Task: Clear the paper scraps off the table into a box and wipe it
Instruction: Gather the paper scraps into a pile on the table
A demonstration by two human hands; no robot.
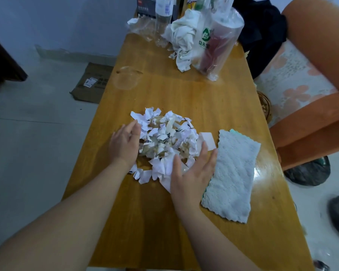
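Lying heaped mid-table [184,98]: torn white paper scraps [164,141]. Lying flat just right of them: pale, fluffy cloth [235,175].

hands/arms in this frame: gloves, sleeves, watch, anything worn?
Nothing worn that shows. Left hand and right hand are bare, no gloves, rings or watch visible. Both forearms are bare up to the frame edge; no sleeve in view.

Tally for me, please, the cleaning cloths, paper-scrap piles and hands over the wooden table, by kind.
Cleaning cloth: 1
Pile of paper scraps: 1
Hands: 2, left hand and right hand, flanking the pile
Total: 4
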